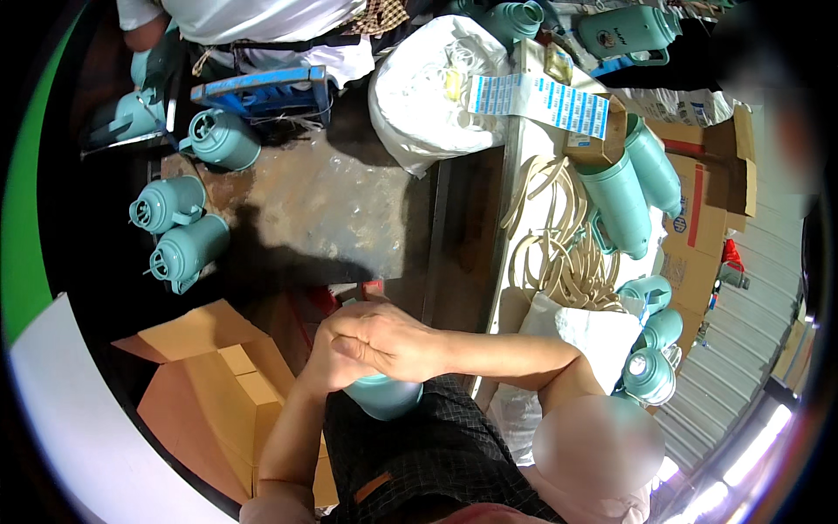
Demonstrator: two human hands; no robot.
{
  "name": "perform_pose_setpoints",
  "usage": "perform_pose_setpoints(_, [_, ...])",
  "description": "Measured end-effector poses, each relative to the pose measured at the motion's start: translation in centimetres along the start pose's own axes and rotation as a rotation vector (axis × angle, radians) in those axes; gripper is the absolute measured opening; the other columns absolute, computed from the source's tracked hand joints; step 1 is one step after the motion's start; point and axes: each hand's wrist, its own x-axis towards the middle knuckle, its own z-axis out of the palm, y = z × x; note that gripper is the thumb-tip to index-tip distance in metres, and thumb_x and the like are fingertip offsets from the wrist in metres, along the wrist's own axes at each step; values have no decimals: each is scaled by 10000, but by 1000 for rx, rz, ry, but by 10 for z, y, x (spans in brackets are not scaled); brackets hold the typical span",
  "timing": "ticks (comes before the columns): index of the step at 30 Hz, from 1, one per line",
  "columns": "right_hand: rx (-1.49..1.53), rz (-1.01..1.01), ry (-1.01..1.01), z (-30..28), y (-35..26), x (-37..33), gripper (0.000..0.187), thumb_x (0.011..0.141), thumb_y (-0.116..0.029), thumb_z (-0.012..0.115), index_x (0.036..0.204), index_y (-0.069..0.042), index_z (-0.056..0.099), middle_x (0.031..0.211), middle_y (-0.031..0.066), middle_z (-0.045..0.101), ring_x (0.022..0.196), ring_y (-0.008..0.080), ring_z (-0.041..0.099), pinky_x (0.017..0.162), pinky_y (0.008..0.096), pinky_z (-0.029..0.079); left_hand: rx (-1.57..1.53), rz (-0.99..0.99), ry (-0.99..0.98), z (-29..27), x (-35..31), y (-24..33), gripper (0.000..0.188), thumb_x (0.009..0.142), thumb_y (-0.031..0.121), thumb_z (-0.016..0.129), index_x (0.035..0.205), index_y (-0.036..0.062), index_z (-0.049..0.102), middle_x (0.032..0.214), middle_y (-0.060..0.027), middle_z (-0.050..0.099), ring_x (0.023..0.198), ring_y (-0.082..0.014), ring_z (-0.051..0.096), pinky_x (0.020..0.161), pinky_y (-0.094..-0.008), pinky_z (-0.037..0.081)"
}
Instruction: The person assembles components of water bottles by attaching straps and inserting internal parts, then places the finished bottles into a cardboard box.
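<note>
A teal vacuum jug (384, 400) rests against my lap, its upper part hidden beneath my hands. My left hand (330, 360) is closed at the top of the jug, with most of its fingers out of sight. Across it lies my right hand (394, 341), its fingers closed over the left one and the jug's top. Whatever part they grip is covered. Dark checked cloth (419, 454) covers my lap under the jug.
An open cardboard box (218, 393) stands left. Several teal jugs (192, 249) are on the metal table (323, 201). A white sack (428, 96), beige rings (559, 244), label sheets (550, 103) and more jugs (621, 205) sit right. Another person (262, 22) is across the table, beside a blue stool (262, 94).
</note>
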Motion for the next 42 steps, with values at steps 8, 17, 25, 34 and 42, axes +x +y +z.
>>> perform_pose_setpoints(8, [8,-24,-96,-18,-50,-6,269,857,-123,754,700,-15,565,634,103,555,573,268,550,560,365,433,41,347,-189,10,28,42,777,576,373,775,1218,-15,574,1245,-237,616,1183,-403,609,1034,-479,457])
perform_pose_setpoints(17, [-79,-23,152,-25,-1,-24,925,676,-182,890,1429,-42,371,1409,200,476,1266,336,530,1040,405,451,-6,9,-13,-5,10,23,789,662,298,925,1269,19,505,1153,-75,599,1094,-206,615,959,-372,506])
perform_pose_setpoints(25, [11,282,127,-21,22,-41,1164,618,-341,909,1516,46,277,1356,252,563,1321,387,509,1105,442,411,1149,442,72,15,19,65,484,835,238,756,1217,5,573,1209,-180,546,1155,-402,524,1041,-483,428])
perform_pose_setpoints(34, [-167,297,265,25,41,-30,840,597,-229,802,1323,51,486,1140,191,616,1152,363,558,992,428,408,1096,110,164,18,-10,37,277,985,120,545,1164,-80,609,1148,-258,628,1052,-456,593,927,-488,491])
perform_pose_setpoints(42, [-332,354,211,67,71,-20,685,638,-243,780,1228,27,560,1097,152,647,1131,306,598,957,403,433,1161,-244,148,-6,-19,1,239,1016,136,535,925,-73,607,847,-271,632,763,-482,610,633,-514,465])
